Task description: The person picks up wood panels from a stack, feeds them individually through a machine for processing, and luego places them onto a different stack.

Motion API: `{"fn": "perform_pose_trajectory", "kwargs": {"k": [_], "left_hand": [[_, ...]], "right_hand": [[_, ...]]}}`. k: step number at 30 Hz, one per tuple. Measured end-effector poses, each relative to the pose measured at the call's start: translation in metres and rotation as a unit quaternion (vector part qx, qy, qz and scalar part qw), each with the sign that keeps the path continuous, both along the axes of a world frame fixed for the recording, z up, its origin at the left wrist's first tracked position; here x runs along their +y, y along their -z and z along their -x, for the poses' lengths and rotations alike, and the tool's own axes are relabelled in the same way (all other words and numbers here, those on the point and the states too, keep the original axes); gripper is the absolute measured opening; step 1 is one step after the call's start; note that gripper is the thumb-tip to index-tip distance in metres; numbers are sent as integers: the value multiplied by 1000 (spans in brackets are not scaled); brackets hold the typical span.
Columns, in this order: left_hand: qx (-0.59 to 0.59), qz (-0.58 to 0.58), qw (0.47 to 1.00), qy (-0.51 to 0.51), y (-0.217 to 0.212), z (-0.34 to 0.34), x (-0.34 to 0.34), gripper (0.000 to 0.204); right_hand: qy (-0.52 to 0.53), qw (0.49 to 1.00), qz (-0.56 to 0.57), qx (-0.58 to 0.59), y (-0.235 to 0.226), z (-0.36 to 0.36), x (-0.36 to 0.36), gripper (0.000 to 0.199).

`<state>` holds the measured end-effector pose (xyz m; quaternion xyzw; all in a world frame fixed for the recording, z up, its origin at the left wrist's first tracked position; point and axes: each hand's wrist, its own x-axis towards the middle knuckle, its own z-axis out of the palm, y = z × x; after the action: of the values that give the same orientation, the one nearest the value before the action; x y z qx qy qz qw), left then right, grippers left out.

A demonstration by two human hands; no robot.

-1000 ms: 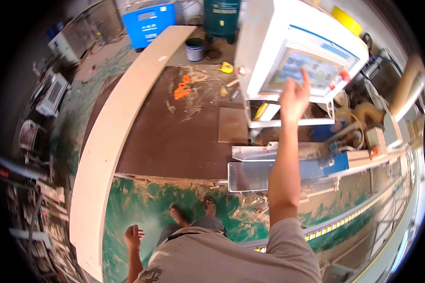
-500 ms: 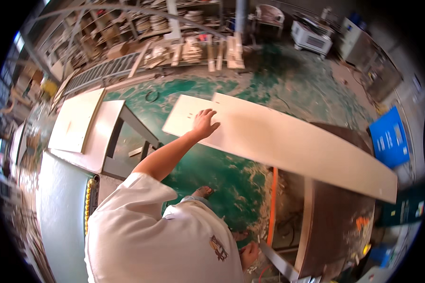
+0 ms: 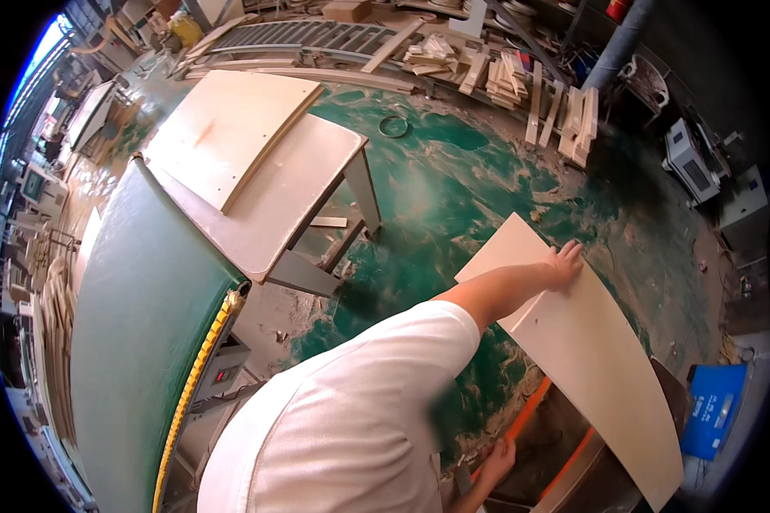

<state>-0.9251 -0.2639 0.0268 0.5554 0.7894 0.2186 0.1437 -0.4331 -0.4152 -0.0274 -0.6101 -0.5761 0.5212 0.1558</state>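
A long pale wooden board (image 3: 590,359) lies slanted across the right side, over a dark cart with orange rails (image 3: 526,415). My left hand (image 3: 565,263) rests flat on the board near its far end, fingers spread, gripping nothing. My right hand (image 3: 496,462) is low at the bottom edge, against the orange rail beside my white shirt. I cannot tell whether it grips the rail.
A wooden table (image 3: 299,197) carrying a pale panel (image 3: 231,128) stands to the left on the green worn floor (image 3: 453,188). A green belt machine with a yellow edge (image 3: 145,342) fills the lower left. Stacked wood offcuts (image 3: 505,81) and grey machines (image 3: 689,158) line the back.
My view swung from a control screen to the floor and board. My left hand stays flat on the board's end, and the table and belt machine have come closer into view.
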Motion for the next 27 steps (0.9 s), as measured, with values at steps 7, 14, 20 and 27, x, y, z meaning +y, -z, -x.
{"fn": "perform_pose_trajectory", "kwargs": {"k": [7, 14, 20, 27], "left_hand": [[100, -9, 992, 73, 67, 62, 20, 71], [-200, -80, 959, 184, 59, -46, 14, 45], [-295, 160, 772, 540, 1, -188, -199, 36], [-49, 326, 176, 928, 27, -178, -313, 43]], "right_hand": [[-125, 989, -14, 73, -33, 146, -100, 30], [344, 927, 149, 33, 39, 76, -339, 29], [735, 672, 80, -46, 5, 171, -424, 27], [876, 475, -82, 19, -102, 414, -403, 25]]}}
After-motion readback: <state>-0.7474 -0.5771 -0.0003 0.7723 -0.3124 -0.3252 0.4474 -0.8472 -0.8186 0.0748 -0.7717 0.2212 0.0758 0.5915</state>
